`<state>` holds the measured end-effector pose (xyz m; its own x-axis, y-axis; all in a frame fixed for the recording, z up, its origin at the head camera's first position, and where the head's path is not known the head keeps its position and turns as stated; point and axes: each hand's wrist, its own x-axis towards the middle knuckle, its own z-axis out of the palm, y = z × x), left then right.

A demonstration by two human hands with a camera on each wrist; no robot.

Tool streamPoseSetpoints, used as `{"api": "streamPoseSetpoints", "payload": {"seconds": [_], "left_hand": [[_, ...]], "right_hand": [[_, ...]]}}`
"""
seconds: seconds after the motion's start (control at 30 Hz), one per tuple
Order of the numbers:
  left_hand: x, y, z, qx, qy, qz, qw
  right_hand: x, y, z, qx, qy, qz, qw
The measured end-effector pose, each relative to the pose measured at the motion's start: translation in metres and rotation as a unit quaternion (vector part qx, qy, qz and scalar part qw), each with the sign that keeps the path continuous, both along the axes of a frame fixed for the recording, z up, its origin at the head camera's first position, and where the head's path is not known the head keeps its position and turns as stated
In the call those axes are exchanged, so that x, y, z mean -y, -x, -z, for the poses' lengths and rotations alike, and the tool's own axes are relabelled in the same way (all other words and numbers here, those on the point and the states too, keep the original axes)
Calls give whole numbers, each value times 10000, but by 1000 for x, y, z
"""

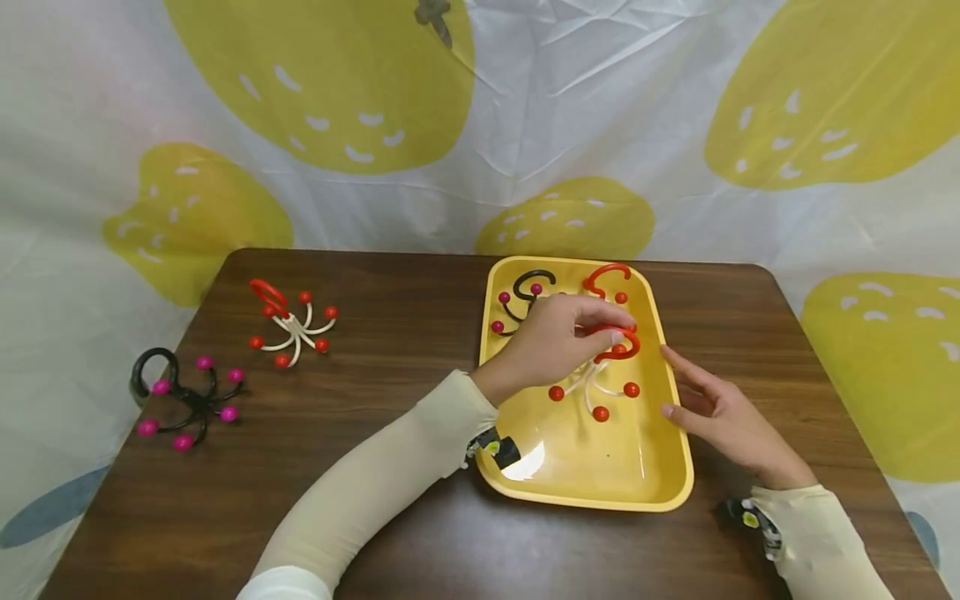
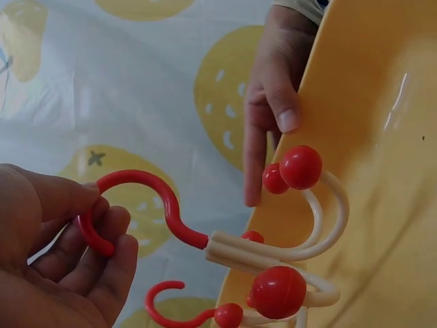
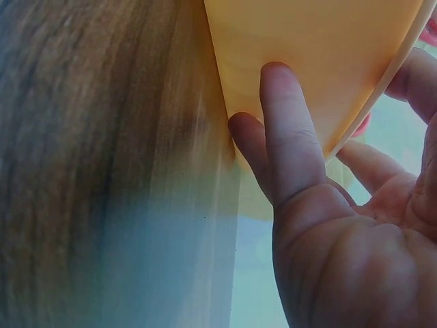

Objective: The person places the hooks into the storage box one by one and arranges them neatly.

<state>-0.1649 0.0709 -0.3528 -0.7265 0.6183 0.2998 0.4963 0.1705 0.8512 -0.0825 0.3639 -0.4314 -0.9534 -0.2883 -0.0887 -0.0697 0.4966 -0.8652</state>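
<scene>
My left hand (image 1: 551, 343) pinches the red hook of a white multi-arm hook hanger with red balls (image 1: 601, 414). This hanger (image 2: 235, 247) is held over the yellow tray (image 1: 570, 471), its arms pointing down into it. Whether its balls touch the tray floor, I cannot tell. Farther back in the tray are a black hanger with pink balls (image 1: 504, 297), partly hidden by my left hand, and another red-hooked hanger (image 1: 609, 268). My right hand (image 1: 723, 421) is at the tray's right side, fingers extended; in the right wrist view, fingertips (image 3: 278, 75) touch the outer wall.
On the left of the brown wooden table (image 1: 405, 333) lie a second white hanger with red balls (image 1: 297, 327) and a black hanger with pink balls (image 1: 198, 402). A white cloth with yellow fruit print (image 1: 510, 117) hangs behind the table.
</scene>
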Motion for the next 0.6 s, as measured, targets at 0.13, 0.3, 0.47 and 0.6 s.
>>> {"api": "streamPoseSetpoints", "payload": {"seconds": [0.13,0.3,0.47,0.6], "left_hand": [[-10,2,5,127,57,-40,9999],[-20,3,9,367,168,-176,9990],[-29,4,12,604,378,-359,9968],[-33,5,16,664,551,-411,9954]], "right_hand": [[1,0,-1,37,-98,20,9999],[1,1,-2,65,-172,49,9998],[1,0,-2,42,-206,60,9998],[1,0,-1,41,-197,65,9998]]}}
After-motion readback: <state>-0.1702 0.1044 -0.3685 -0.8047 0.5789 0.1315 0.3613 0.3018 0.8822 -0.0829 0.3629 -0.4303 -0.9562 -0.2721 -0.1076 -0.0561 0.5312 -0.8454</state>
